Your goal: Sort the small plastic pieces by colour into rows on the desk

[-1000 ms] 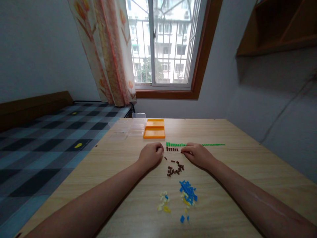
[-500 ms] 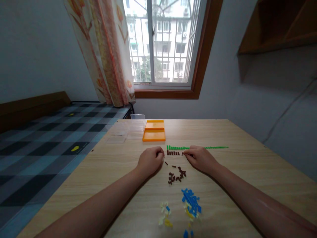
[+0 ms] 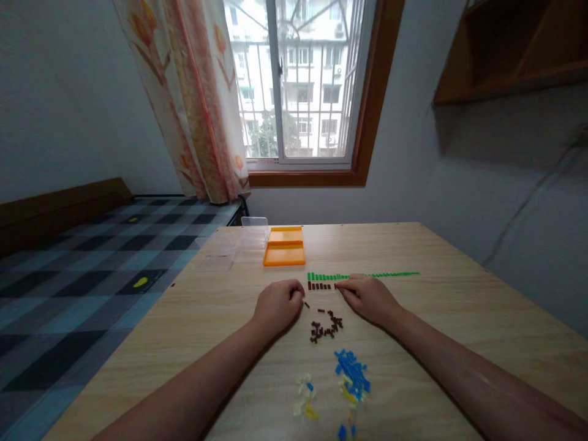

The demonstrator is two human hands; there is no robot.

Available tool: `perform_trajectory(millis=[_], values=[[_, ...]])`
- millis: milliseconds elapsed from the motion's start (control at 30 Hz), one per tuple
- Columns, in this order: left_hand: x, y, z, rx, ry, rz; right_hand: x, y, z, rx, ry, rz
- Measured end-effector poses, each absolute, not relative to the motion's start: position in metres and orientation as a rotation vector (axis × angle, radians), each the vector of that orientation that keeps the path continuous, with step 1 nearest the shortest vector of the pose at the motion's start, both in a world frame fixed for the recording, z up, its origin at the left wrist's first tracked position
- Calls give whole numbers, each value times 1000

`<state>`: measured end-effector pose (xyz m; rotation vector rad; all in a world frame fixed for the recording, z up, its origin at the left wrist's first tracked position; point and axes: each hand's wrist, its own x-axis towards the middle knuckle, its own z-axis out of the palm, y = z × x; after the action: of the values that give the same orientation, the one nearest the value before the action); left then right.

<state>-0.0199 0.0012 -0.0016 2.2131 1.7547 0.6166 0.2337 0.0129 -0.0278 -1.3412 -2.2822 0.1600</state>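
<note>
My left hand rests on the wooden table with its fingers curled into a loose fist beside a stray brown piece. My right hand lies to the right, fingers pinched together at the end of a short row of brown bricks. Whether a brick sits in that pinch is too small to tell. Just behind runs a long row of green bricks. A loose heap of brown bricks lies between my hands, a little nearer to me.
Blue bricks and pale yellow bricks lie scattered near the front edge. An orange tray and a clear plastic box stand at the back left. A checked bed is at the left, a window behind.
Both hands stay at the brown row; the right hand's fingertips have edged slightly left toward the row's end. The view has shifted a little.
</note>
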Motion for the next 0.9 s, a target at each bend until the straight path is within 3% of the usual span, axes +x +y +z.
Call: perform_trajectory(millis=[900], values=[[-17,-1,-1,2207,1769,637,233,11,-25,-1368,-2342,69]])
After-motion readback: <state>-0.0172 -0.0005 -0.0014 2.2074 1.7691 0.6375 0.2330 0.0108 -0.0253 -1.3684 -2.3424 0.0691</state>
